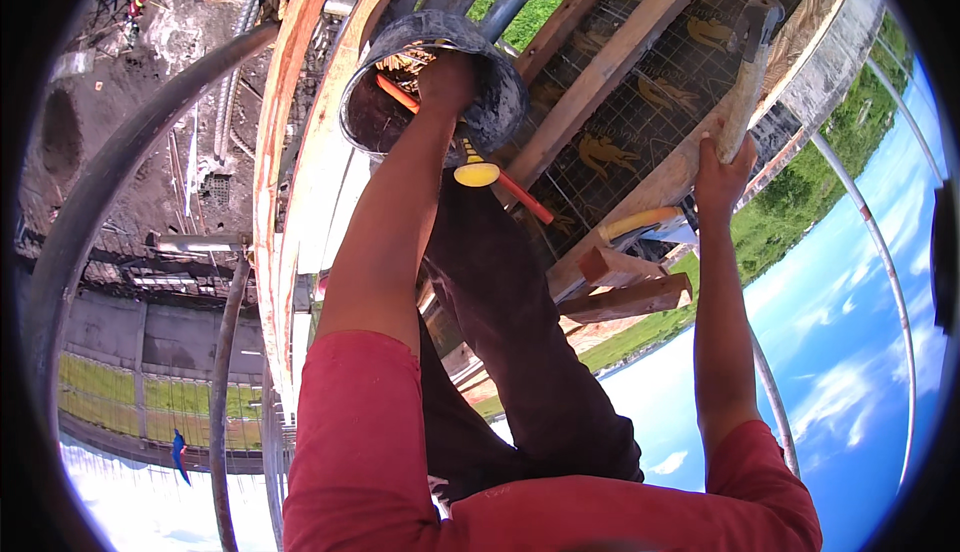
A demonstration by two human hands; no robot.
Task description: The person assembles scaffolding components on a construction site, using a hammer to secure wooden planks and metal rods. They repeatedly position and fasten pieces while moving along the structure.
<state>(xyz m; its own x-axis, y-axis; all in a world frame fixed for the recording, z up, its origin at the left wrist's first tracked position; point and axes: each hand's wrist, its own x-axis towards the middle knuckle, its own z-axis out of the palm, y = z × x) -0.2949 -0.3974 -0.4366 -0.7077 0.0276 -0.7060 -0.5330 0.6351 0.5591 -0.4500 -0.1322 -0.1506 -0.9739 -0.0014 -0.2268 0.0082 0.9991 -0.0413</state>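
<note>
My left hand (447, 82) reaches into a dark, scuffed bucket (506, 102); the hand is blurred and its fingers are hidden. Inside the bucket lie many thin nails (402, 70). A red-orange rod (396, 94) slants beside my hand, and a tool with a yellow flared end (477, 174) sticks out over the rim. My right hand (722, 177) grips the lower end of a hammer (748, 82), whose pale wooden handle points up toward its grey metal head. That hammer lies against the edge of the timber-framed panel.
Dark panels (610, 142) with wooden battens (605, 92) slope across the upper right. A yellow curved handle (640, 222) and wood blocks (630, 297) sit near my right forearm. Metal pipes (130, 102) curve around. Far below at left is muddy ground (130, 152).
</note>
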